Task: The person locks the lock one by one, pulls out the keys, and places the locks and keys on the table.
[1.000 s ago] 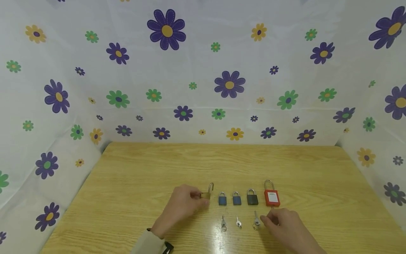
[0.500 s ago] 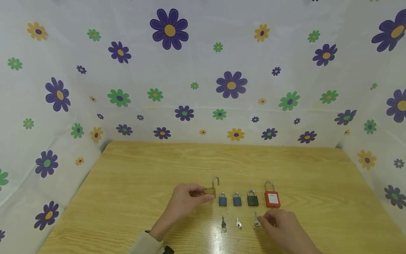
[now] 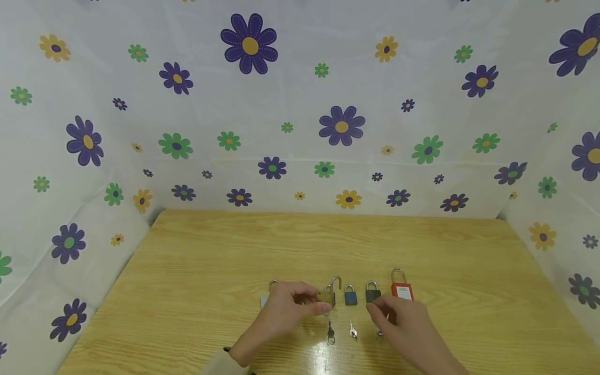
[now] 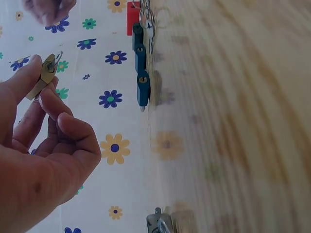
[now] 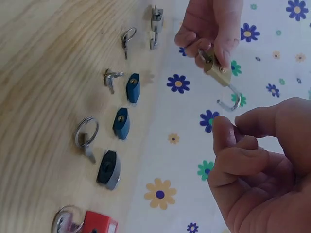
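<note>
My left hand (image 3: 290, 307) pinches a brass padlock (image 3: 325, 297) between thumb and fingers, raised above the table. Its shackle (image 5: 233, 99) is popped out on one side. A small metal ring or key end (image 5: 204, 56) shows at the lock's other end; what it is stays unclear. My right hand (image 3: 403, 325) hovers to the right with loosely curled fingers. Nothing shows between its thumb and forefinger in the right wrist view. Behind the brass lock sits one blue padlock (image 5: 133, 88), mostly covered in the head view; a second blue padlock (image 3: 350, 298) lies beside it.
A black padlock (image 3: 372, 295) and a red padlock (image 3: 402, 291) continue the row on the wooden table (image 3: 211, 250). A silver padlock (image 3: 263, 301) is partly behind my left hand. Nearer lie keys: a dark key (image 3: 330, 333), a silver key (image 3: 353, 330), and a ringed key (image 5: 86, 141).
My left hand has carried the brass padlock rightward, in front of the nearest blue padlock, uncovering the silver padlock. My right hand has moved left and up, over the ringed key.
</note>
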Demonstrator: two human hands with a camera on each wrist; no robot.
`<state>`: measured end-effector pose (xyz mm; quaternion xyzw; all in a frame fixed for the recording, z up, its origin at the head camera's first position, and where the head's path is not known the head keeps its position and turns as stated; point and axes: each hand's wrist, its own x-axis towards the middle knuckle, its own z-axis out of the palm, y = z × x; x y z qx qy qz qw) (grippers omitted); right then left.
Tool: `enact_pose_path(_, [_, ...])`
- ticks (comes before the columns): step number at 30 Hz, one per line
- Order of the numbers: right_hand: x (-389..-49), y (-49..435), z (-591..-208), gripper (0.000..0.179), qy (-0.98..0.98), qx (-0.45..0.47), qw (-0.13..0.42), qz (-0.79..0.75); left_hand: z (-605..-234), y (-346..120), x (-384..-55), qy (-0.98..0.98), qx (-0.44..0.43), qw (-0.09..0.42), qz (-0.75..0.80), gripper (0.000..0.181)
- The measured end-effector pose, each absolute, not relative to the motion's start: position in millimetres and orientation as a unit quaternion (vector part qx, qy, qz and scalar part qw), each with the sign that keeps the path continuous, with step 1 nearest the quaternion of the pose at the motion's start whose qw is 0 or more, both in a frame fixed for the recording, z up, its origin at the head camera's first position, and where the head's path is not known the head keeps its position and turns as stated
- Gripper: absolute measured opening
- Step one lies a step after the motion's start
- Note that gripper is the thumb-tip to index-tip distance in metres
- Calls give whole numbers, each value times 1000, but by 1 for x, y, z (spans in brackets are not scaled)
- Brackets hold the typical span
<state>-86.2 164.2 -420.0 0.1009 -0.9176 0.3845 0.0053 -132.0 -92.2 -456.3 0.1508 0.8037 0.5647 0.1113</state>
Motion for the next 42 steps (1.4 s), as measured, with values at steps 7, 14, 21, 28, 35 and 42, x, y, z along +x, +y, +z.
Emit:
enact_pose_path(7, [-91,148,-415,15,-898,144,55,413,-459,-83,-128,796,181,124,564,17])
enact_pose_path(14, [-99,134,-411,17,-903,88,-8,420,-459,-78,-124,804,184,130,550,19])
enact_pose_path(21, [-105,128,-412,21,-905,72,-15,419,-459,-75,-123,804,198,133,545,18])
enact_pose_path(28, [-106,128,-416,10,-897,126,30,422,-458,-72,-123,804,198,137,545,18])
enact_pose_path(35, [-105,131,-425,11,-869,221,133,423,-458,-72,-123,800,205,137,548,16])
enact_pose_path(42, [-105,135,-429,17,-845,261,160,438,-462,-72,-124,795,213,133,552,16])
